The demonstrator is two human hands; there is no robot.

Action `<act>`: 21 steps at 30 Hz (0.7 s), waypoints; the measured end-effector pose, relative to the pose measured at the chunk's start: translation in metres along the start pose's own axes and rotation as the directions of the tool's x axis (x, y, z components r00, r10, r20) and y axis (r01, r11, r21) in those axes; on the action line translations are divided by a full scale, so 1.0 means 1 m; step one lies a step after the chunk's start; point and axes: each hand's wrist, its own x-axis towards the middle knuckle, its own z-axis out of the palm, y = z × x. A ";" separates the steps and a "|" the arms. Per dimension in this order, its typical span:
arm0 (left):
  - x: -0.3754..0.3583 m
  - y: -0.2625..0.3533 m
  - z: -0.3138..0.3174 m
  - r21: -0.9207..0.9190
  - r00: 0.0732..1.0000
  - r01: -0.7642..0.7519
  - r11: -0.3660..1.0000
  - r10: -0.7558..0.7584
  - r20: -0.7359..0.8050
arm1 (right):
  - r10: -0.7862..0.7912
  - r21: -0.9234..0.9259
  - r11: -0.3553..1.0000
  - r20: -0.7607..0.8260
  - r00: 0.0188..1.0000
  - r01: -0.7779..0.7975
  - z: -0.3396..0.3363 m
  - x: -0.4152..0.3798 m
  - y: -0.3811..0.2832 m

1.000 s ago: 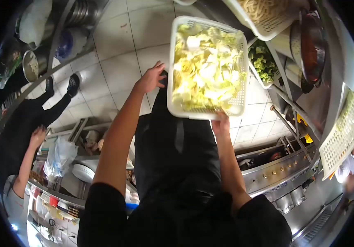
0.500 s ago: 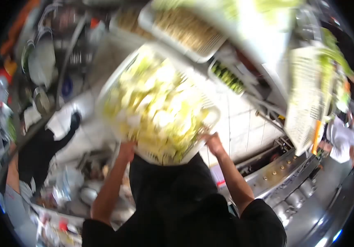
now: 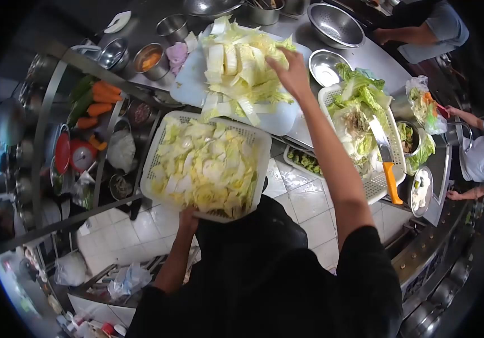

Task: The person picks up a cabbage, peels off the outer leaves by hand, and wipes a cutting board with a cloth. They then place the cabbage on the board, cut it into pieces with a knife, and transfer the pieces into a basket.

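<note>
A white plastic basket (image 3: 260, 160) full of cut napa cabbage (image 3: 205, 169) is held at waist height before me. My left hand (image 3: 188, 218) grips its near rim, fingers partly hidden beneath it. On the counter, a pile of chopped cabbage (image 3: 244, 65) covers much of a pale blue cutting board (image 3: 188, 84). My right hand (image 3: 290, 72) reaches over the pile's right side, fingers spread and fingertips at the leaves. The basket's far edge comes right up to the board's near edge.
On the right, another white basket (image 3: 385, 183) holds cabbage leaves and an orange-handled knife (image 3: 391, 180). Metal bowls (image 3: 335, 25) stand behind the board. Carrots (image 3: 104, 93) lie on a left shelf. Two other people work at the right, one in a white shirt (image 3: 475, 158).
I have turned toward the counter with the basket, which is now beside the cutting board. My right hand has let go of the basket's rim and moved up over the cabbage pile.
</note>
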 end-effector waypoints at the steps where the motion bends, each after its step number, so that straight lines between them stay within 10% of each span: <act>1: 0.006 -0.003 0.002 0.023 0.998 -0.060 0.998 0.059 0.009 | 0.051 -0.025 0.998 0.025 0.998 -0.051 0.007 0.025 -0.002; 4: 0.010 0.021 0.040 0.233 0.996 -0.081 0.969 0.072 0.050 | 0.003 -0.016 1.000 0.152 0.988 -0.001 0.040 0.078 0.042; 6: 0.006 0.056 0.079 -0.423 0.984 0.129 0.897 -0.168 -0.055 | 0.024 0.064 0.997 0.205 0.978 -0.038 0.049 0.089 0.055; 9: 0.035 0.025 0.066 0.092 0.993 -0.116 0.989 0.113 0.043 | 0.047 0.044 0.997 0.168 0.985 -0.055 0.043 0.060 0.042; 13: 0.052 0.040 0.091 0.204 0.977 -0.196 0.959 0.174 0.122 | -0.010 0.001 1.000 0.033 0.999 0.010 0.054 0.021 0.029; 16: 0.052 0.048 0.112 -0.128 0.999 0.017 0.992 -0.023 -0.043 | 0.012 0.062 0.998 0.027 1.000 -0.014 0.056 -0.021 0.004; 19: 0.057 0.050 0.118 -0.008 0.960 -0.245 0.969 0.244 0.134 | -0.026 0.107 0.994 -0.051 0.998 0.031 0.064 -0.062 -0.017; 21: 0.060 0.053 0.118 -0.102 0.992 -0.090 0.991 0.098 0.082 | -0.156 0.071 0.984 -0.114 0.981 0.165 0.071 -0.090 -0.026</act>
